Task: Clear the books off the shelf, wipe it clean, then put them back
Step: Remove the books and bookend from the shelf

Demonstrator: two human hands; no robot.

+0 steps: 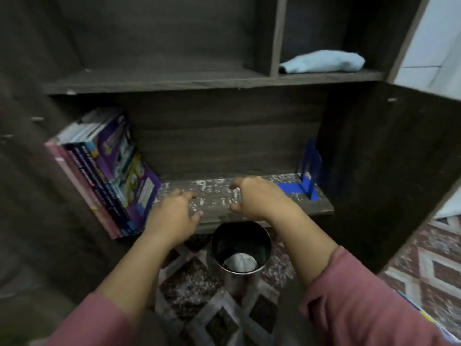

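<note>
Several books point(109, 171) with purple, blue and pink covers lean against the left wall of the lower shelf point(249, 211). White specks cover the bare shelf board. My left hand point(172, 218) hovers at the shelf's front edge just right of the books, fingers loosely curled and holding nothing. My right hand point(257, 198) is over the middle of the board, fingers bent downward, also with nothing in it. A folded light blue cloth point(324, 62) lies in the upper right compartment.
A blue bookend point(309, 171) stands at the shelf's right end. Below the shelf, on the patterned floor point(189, 283), stands a round metal bin point(240, 248) with a white crumpled thing inside. The upper left compartment holds nothing. A book edge point(424, 315) shows at the lower right.
</note>
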